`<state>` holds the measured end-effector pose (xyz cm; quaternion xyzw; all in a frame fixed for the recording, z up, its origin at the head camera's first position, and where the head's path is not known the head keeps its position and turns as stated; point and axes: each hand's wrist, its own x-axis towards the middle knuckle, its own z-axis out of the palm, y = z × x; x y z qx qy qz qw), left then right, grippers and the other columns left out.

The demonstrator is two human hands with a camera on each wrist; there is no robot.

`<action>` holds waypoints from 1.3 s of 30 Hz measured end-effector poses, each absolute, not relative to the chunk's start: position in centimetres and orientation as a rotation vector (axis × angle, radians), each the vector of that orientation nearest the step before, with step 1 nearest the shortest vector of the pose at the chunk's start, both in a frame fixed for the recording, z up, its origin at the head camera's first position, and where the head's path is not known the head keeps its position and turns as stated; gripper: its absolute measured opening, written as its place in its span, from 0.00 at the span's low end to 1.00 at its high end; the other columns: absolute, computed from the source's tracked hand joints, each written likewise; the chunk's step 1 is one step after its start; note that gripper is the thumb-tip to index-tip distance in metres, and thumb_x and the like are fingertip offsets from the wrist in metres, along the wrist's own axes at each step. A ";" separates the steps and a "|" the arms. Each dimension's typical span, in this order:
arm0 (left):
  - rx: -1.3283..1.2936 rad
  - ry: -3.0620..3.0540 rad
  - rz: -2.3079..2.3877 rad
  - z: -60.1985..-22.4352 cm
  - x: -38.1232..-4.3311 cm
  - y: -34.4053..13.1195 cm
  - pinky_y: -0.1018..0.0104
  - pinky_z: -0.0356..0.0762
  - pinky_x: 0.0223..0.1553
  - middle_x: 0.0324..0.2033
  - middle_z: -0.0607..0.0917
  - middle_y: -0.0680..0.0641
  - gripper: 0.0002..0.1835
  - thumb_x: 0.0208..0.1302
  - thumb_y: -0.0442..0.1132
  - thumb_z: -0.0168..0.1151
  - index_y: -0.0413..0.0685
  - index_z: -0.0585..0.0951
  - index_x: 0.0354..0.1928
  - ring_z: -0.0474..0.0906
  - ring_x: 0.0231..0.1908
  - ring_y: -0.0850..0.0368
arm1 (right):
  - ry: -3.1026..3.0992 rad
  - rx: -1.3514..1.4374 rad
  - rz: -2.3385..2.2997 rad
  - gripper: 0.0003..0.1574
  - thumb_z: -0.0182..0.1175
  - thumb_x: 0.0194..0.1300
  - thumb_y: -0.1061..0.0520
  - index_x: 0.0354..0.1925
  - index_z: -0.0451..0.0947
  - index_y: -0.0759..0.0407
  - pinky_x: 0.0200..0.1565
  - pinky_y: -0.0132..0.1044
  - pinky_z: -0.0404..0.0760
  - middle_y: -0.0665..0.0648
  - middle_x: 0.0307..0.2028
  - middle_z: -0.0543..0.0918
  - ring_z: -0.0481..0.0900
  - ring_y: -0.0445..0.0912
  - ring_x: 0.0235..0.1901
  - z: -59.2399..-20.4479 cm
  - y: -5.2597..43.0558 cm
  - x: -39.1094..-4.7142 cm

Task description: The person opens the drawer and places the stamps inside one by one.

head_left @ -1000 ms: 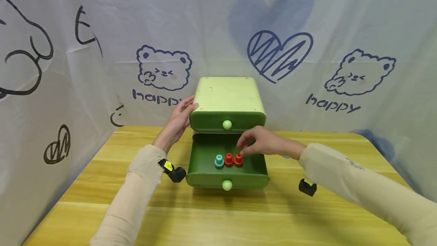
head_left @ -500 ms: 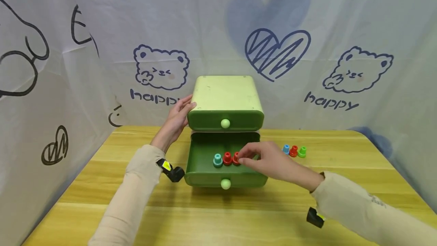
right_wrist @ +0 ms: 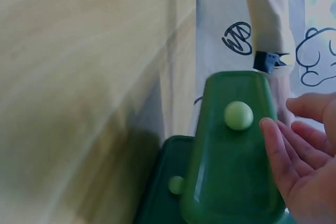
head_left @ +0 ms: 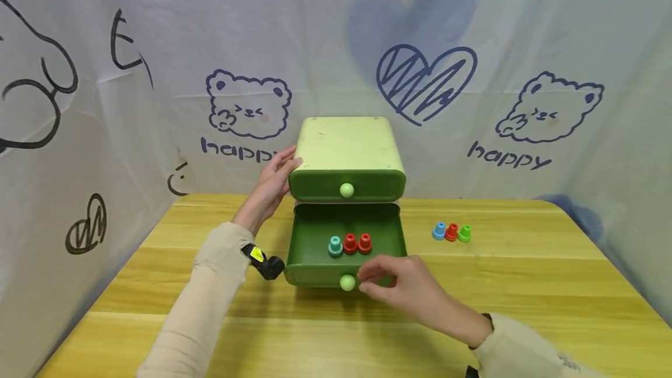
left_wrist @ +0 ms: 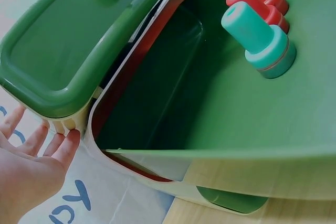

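Note:
A small two-drawer cabinet (head_left: 349,143) has a pale yellow-green top and dark green drawers. Its lower drawer (head_left: 321,275) is pulled out, while the upper drawer (head_left: 315,184) is closed. Against the cabinet's left side rest the fingers of my left hand (head_left: 269,188). My right hand (head_left: 412,287) holds nothing, its thumb and fingers parted just right of the lower drawer's round knob (head_left: 347,283). Inside that drawer, one teal peg-like plastic piece (head_left: 335,247) and two red ones (head_left: 357,244) stand upright in a row.
Right of the cabinet, blue (head_left: 439,231), red (head_left: 451,232) and green (head_left: 464,234) pieces of the same shape stand on the wooden table (head_left: 504,284). White cloth with drawings (head_left: 336,34) hangs behind and at both sides.
My right hand was over the drawer beside the right-hand red piece, and has come back and down to the drawer's knob. The left hand stays on the cabinet.

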<state>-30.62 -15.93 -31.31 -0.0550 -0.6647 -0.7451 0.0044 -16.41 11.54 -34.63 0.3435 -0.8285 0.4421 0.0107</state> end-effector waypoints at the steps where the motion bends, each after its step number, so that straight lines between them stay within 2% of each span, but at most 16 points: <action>1: -0.173 -2.082 -2.333 -31.3 -30.6 -15.9 0.59 0.66 0.64 0.71 0.59 0.44 0.33 0.70 0.42 0.54 0.47 0.57 0.74 0.60 0.67 0.49 | -2.574 1.060 1.386 0.08 0.67 0.61 0.60 0.40 0.83 0.60 0.30 0.32 0.82 0.52 0.35 0.87 0.83 0.38 0.34 -35.0 11.4 -16.3; 7: -0.180 -2.077 -2.339 -31.2 -30.7 -15.8 0.60 0.66 0.63 0.70 0.59 0.44 0.33 0.70 0.42 0.54 0.47 0.57 0.73 0.61 0.66 0.49 | -2.507 0.925 1.339 0.09 0.70 0.56 0.61 0.36 0.83 0.64 0.31 0.30 0.83 0.56 0.32 0.87 0.84 0.40 0.30 -37.0 10.5 -15.4; 12: -0.178 -2.080 -2.338 -31.3 -30.7 -15.7 0.60 0.67 0.63 0.71 0.59 0.43 0.33 0.70 0.42 0.54 0.46 0.57 0.74 0.61 0.66 0.48 | -2.549 0.739 1.358 0.12 0.72 0.54 0.57 0.33 0.84 0.65 0.31 0.27 0.81 0.57 0.30 0.87 0.85 0.42 0.28 -38.6 9.5 -15.1; 21: -0.186 -2.073 -2.336 -31.4 -30.9 -15.7 0.59 0.67 0.63 0.71 0.59 0.43 0.33 0.70 0.42 0.54 0.46 0.56 0.74 0.61 0.66 0.48 | -2.585 0.593 1.390 0.14 0.72 0.56 0.50 0.30 0.85 0.60 0.28 0.27 0.81 0.52 0.27 0.86 0.83 0.36 0.25 -40.0 8.4 -15.6; 29: -0.197 -2.075 -2.331 -31.5 -30.8 -16.0 0.59 0.66 0.63 0.71 0.59 0.43 0.33 0.70 0.42 0.54 0.46 0.56 0.74 0.61 0.66 0.48 | -2.512 0.575 1.358 0.10 0.72 0.55 0.54 0.25 0.84 0.59 0.26 0.26 0.79 0.51 0.23 0.85 0.82 0.35 0.22 -40.2 7.4 -15.6; 39: -0.185 -2.083 -2.328 -31.6 -30.7 -16.1 0.58 0.66 0.63 0.71 0.59 0.45 0.33 0.70 0.43 0.54 0.47 0.58 0.73 0.61 0.66 0.49 | -2.415 0.551 1.377 0.08 0.73 0.53 0.59 0.25 0.84 0.61 0.25 0.24 0.80 0.53 0.22 0.86 0.82 0.38 0.22 -40.4 7.0 -15.5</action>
